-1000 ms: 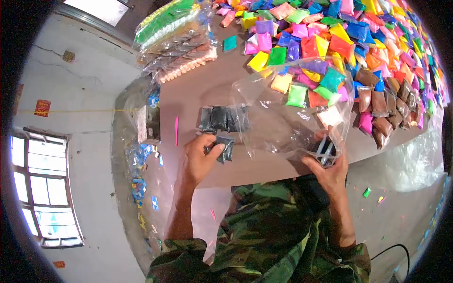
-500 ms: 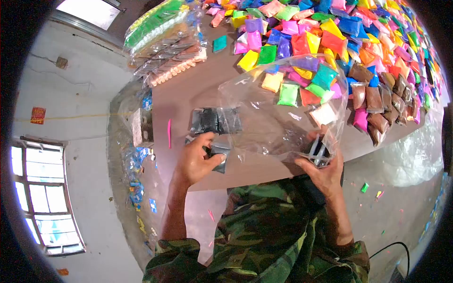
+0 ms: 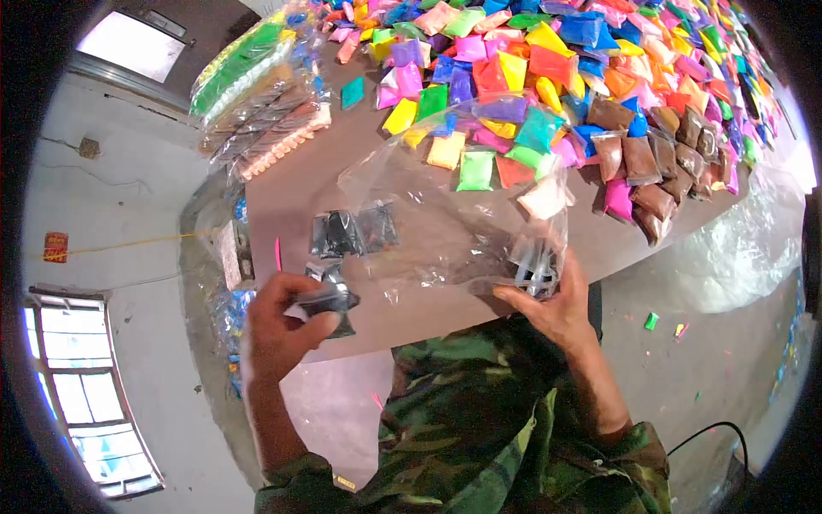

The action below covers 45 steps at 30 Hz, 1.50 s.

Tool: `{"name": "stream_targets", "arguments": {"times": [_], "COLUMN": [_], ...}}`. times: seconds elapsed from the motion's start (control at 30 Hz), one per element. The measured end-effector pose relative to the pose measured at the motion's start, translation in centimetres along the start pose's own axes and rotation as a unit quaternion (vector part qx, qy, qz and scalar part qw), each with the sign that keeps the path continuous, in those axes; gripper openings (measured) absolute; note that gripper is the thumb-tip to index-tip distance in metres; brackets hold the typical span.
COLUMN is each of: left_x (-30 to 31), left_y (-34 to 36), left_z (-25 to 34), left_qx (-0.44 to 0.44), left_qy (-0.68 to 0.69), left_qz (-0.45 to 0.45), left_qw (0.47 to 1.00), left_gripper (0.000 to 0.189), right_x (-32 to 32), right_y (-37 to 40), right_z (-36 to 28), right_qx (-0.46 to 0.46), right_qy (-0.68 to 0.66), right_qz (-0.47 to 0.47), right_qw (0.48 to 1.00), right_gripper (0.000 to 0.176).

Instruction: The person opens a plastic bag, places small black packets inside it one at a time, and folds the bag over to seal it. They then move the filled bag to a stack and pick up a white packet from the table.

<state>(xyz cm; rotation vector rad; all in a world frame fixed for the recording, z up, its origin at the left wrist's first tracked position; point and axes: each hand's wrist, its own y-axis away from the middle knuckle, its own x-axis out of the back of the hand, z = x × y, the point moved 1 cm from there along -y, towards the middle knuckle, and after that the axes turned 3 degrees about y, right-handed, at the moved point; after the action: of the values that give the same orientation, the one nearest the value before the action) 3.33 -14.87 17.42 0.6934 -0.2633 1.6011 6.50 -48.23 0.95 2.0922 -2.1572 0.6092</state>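
Bright packets (image 3: 514, 68) crowd the table (image 3: 295, 180) behind; dark sachets (image 3: 347, 233) lie nearer. Left hand (image 3: 278, 334) pinches a glossy black packet (image 3: 330, 300); right hand (image 3: 556, 313) grips a crinkled clear bag (image 3: 428, 197).

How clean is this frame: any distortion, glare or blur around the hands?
Head view: strong fisheye bends the table edge and blackens the corners; the window is blown out; highlights glint on the clear plastic bag gripped by the right hand; the left hand and its black packet look slightly smeared.
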Motion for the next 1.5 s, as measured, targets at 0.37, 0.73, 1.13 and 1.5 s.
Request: {"name": "stream_targets", "arguments": {"times": [0.37, 0.73, 1.13, 1.5], "left_x": [-11.7, -15.7, -14.3, -14.0], "left_y": [-3.0, -7.0, -8.5, -8.8], "left_z": [6.9, 5.7, 6.1, 4.3], "left_qx": [-0.234, -0.147, -0.141, -0.294], "left_qy": [-0.050, -0.145, -0.186, -0.130], "left_qz": [-0.001, -0.179, -0.243, -0.297], "left_qw": [0.971, 0.962, 0.942, 0.899], "left_gripper": [0.035, 0.053, 0.044, 0.053], "right_x": [0.1, 0.1, 0.0, 0.0], "right_y": [0.2, -0.2, -0.2, -0.3], "right_z": [-0.9, -0.3, -0.7, -0.7], "right_qx": [-0.010, 0.077, 0.040, 0.055], "right_qy": [0.010, 0.025, 0.007, 0.003], "right_qz": [-0.020, 0.010, -0.009, -0.017], "right_qw": [1.000, 0.997, 0.999, 0.998], "right_gripper": [0.092, 0.088, 0.089, 0.089]}}
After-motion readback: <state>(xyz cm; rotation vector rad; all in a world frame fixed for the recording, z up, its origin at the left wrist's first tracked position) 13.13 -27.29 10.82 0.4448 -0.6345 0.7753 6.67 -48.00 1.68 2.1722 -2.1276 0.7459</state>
